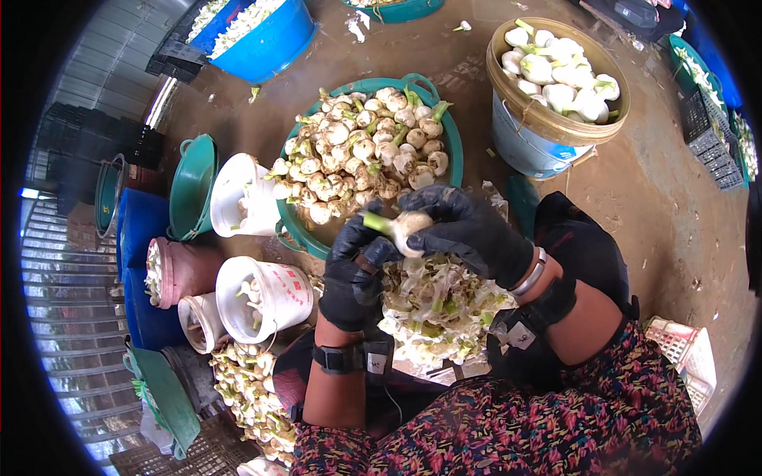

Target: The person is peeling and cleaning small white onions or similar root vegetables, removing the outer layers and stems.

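Between my two black-gloved hands is one garlic bulb (411, 229) with a short green stem pointing left. My right hand (470, 232) grips the bulb's round body from the right. My left hand (360, 268) is curled at the stem end, its fingers against the bulb's left side. Something small and dark sits at the left fingers, too blurred to name. Just beyond my hands stands a green tub (455, 143) heaped with soil-stained garlic bulbs (357, 149). Below the hands, between my knees, lies a pile of papery garlic skins and green trimmings (440, 303).
At the upper right, a bucket (518, 131) holds cleaned white garlic bulbs (559, 71). White buckets (268, 303), a pink bucket (196, 268) and a green basin (193, 184) stand on the left. Loose garlic (247, 387) lies at lower left. A blue tub (268, 47) stands farther back.
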{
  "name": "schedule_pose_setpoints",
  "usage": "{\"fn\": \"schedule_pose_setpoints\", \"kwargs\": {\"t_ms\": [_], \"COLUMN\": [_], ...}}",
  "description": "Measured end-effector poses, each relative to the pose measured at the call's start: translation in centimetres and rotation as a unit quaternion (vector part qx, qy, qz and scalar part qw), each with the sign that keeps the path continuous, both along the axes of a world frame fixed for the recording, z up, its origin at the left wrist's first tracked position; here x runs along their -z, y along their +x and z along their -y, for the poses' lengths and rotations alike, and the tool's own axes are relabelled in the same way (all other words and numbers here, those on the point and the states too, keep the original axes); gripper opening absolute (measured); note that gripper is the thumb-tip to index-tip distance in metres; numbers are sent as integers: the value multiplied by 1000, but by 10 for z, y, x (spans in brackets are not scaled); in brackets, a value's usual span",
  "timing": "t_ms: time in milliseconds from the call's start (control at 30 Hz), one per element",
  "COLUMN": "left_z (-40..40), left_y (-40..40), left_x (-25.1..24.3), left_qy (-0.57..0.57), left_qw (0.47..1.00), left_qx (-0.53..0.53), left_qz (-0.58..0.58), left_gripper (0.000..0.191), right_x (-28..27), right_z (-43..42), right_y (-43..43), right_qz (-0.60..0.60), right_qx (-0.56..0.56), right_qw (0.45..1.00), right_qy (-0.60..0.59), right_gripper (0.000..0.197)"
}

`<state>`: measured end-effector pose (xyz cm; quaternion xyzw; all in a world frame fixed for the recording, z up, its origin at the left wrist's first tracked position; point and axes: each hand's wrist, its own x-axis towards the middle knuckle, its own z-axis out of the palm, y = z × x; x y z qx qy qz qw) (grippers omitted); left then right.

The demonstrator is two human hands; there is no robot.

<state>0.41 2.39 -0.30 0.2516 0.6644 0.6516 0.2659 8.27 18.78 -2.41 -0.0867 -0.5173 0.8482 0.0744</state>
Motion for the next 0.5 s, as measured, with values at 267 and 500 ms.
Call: {"fn": "schedule_pose_setpoints", "kwargs": {"t_ms": [267,500], "left_z": [3,3], "left_y": [-12,-9], "left_x": [4,20], "left_qy": [-89,-31], "left_qw": [984,997], "left_qx": [29,-37], "left_qz": [-149,57], "left_gripper": [22,18], "right_x": [-4,1], "right_z": [-6,7], "right_y": [-7,0], "right_qz": [-47,-98], "right_qx": [-2,120], "right_qw": [943,829], "right_qy": [331,538], "right_gripper": [16,11]}}
